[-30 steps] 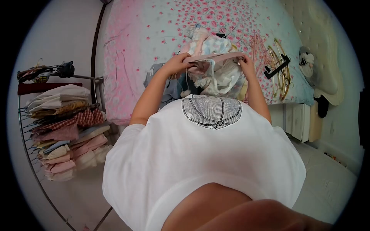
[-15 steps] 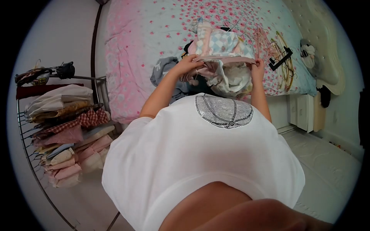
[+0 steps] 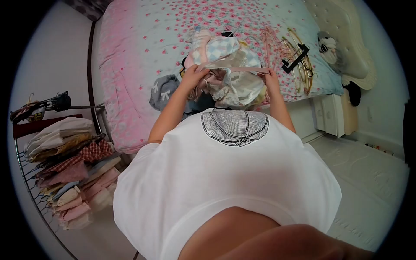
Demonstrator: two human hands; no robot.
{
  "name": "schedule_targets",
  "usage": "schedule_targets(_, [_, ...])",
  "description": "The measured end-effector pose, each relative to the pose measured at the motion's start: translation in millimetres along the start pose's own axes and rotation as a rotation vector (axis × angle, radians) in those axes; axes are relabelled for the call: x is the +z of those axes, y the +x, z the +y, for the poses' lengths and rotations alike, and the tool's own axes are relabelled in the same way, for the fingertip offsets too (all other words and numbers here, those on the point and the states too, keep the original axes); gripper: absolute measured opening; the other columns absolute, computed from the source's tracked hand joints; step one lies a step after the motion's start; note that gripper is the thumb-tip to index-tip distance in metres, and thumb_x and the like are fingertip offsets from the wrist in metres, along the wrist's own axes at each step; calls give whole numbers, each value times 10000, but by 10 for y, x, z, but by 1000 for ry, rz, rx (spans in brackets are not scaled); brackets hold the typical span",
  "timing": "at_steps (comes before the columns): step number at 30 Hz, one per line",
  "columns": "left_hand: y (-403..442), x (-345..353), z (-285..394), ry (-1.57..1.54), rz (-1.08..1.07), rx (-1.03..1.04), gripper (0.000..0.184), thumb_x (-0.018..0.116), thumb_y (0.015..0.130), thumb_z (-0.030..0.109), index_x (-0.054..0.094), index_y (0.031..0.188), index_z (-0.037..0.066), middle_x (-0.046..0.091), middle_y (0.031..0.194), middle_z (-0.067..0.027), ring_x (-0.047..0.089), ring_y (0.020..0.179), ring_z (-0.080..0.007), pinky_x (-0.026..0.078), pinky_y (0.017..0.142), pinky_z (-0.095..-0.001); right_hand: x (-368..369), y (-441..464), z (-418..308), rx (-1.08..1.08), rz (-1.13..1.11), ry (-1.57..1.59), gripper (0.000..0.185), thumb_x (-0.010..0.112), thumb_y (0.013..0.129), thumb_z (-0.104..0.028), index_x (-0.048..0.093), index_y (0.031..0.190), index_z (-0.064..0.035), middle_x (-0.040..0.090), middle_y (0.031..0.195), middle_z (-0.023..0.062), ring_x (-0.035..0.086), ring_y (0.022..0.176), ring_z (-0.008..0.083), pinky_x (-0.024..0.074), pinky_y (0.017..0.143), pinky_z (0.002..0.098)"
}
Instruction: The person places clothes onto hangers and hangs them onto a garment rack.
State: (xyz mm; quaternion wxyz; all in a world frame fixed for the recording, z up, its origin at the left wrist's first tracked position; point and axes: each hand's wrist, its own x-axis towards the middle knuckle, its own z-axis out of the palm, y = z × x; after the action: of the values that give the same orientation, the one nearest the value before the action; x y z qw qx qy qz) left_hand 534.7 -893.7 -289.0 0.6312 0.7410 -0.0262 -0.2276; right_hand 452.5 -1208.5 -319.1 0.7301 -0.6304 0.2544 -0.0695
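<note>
Two bare hands are apart, each clamped on one end of a pale pink waistband (image 3: 247, 69) stretched between them. The left hand (image 3: 195, 77) grips the left end and the right hand (image 3: 271, 80) pinches the right end. The band belongs to a light garment (image 3: 247, 86) of white, ruffled fabric, which hangs just beyond the wearer's chest, at the near edge of a bed (image 3: 130, 86). The exact shape of the garment is hard to tell among its folds.

Behind the garment lies a pile of clothes (image 3: 221, 47), with pink pieces and a pale blue and white diamond pattern. A grey cloth with white bows (image 3: 164, 91) rests on the bed to the left, near the left forearm. To the right are thin pink hangers (image 3: 269, 45), then gold hangers (image 3: 305, 78) with a black hanger (image 3: 296, 59) lying across them. A grey and white soft item (image 3: 331, 50) sits by the tufted cream headboard (image 3: 349, 39).

The bedding is pink and pale blue with small red-pink flowers. At far left, a metal rack (image 3: 24, 167) holds a row of hung clothes (image 3: 71, 173). The wearer's white T-shirt (image 3: 234, 177), with a silvery cap design (image 3: 235, 126), fills the lower middle of the view.
</note>
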Motion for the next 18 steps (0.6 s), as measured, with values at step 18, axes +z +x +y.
schedule_targets(18, [451, 1145, 360, 709, 634, 3, 357, 610, 694, 306, 554, 951, 64, 620, 795, -153, 589, 729, -336, 451, 625, -407, -859, 1468, 116, 89, -371, -252, 480, 568, 757, -101, 390, 1192, -3, 490, 1137, 112, 503, 1026, 195, 421, 825, 295])
